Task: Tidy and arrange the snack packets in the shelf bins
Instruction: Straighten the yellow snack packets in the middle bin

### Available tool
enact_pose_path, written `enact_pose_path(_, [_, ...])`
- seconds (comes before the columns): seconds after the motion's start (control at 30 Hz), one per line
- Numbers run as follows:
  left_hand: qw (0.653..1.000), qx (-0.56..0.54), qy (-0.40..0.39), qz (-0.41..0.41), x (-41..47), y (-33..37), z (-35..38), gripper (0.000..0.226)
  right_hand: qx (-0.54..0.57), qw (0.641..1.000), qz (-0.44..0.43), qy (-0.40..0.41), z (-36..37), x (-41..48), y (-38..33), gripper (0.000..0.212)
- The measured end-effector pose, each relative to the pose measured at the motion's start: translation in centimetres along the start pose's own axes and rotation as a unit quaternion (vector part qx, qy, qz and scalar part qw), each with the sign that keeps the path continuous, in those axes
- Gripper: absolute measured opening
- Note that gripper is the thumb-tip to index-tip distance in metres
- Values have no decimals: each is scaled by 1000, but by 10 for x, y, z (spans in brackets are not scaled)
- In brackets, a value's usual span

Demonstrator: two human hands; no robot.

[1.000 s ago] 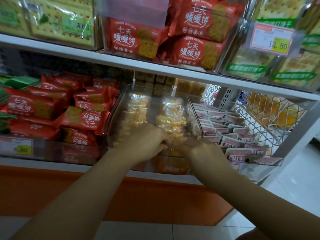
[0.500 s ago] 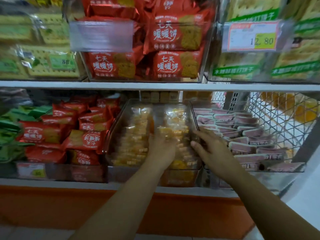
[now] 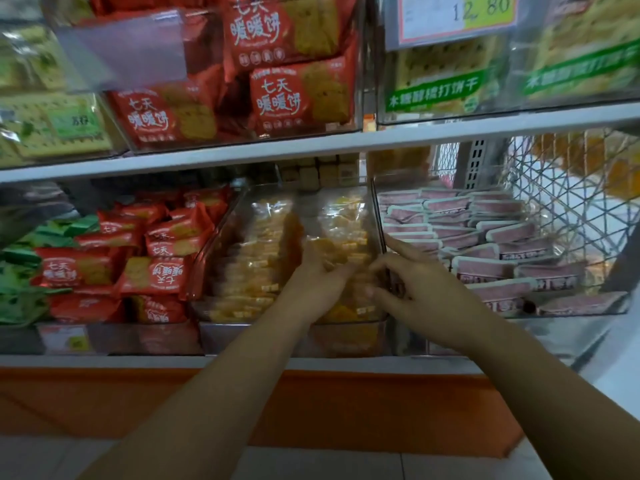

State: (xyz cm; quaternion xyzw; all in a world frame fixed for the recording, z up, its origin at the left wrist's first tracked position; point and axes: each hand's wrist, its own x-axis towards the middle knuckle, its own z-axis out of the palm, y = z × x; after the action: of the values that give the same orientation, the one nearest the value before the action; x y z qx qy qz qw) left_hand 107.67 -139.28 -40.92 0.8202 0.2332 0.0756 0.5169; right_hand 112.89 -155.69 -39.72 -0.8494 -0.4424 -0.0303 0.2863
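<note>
My left hand (image 3: pixel 317 284) lies flat with straight fingers, pressing the right-hand row of yellow packets (image 3: pixel 343 230) in the middle clear bin (image 3: pixel 249 337) to square it. My right hand (image 3: pixel 424 287), fingers spread and holding nothing, braces that row at the wall beside the pink packets (image 3: pixel 485 268). Half a second ago the hands were farther apart; now their fingertips nearly meet.

Lower shelf (image 3: pixel 104 361): clear bins (image 3: pixel 239 336) side by side, holding green packets (image 3: pixel 20 299) (blurred, probably), red packets (image 3: pixel 156 275), yellow packets (image 3: pixel 249 268), pink packets (image 3: pixel 485 268).
</note>
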Motion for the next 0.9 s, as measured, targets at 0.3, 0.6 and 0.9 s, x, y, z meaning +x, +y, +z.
enact_pose_path(0.3, [998,59,-9,-33,11,3,-8,117,49,999,-2,12,0,2,6,20])
enact_pose_path(0.6, [1000,-12,12,1,22,0,-4,117,32,998,31,-44,-5,1,4,93])
enact_pose_path(0.9, [999,-7,16,-51,35,10,-1,119,46,999,4,-28,-6,1,7,93])
